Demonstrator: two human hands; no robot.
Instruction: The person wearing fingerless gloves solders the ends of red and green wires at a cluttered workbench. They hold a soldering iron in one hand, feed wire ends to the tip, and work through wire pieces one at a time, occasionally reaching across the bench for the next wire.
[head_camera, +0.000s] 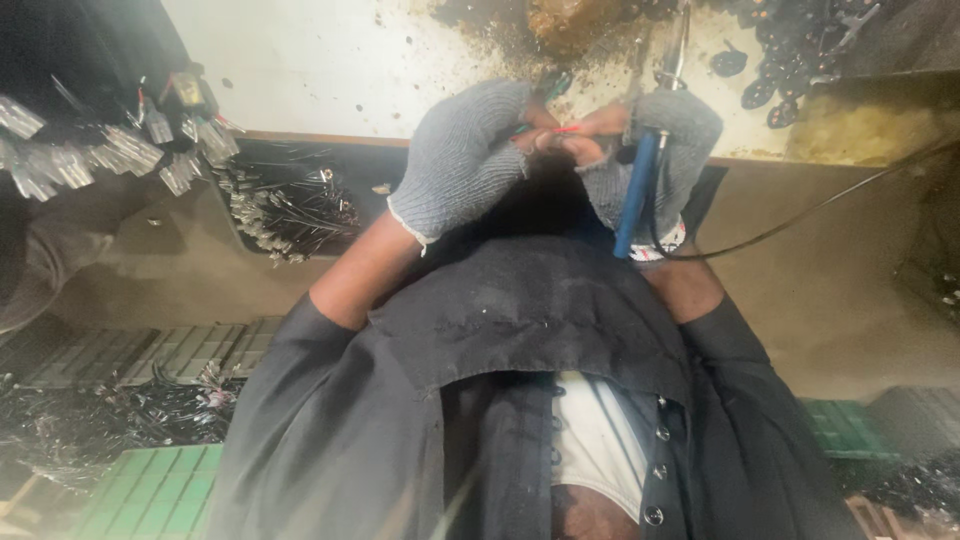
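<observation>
Both hands wear grey fingerless knit gloves and meet at the edge of a stained white worktop. My left hand pinches thin red and green wires between its fingertips. My right hand grips a soldering iron with a blue handle; its metal tip points up over the worktop. The wire ends lie between the two hands, partly hidden by the fingers. The iron's black cable runs off to the right.
Bundles of wires with clear connectors hang at the left, above a dark tray of wire pieces. Small dark parts and brown residue cover the worktop's far right. Green crates stand low on both sides.
</observation>
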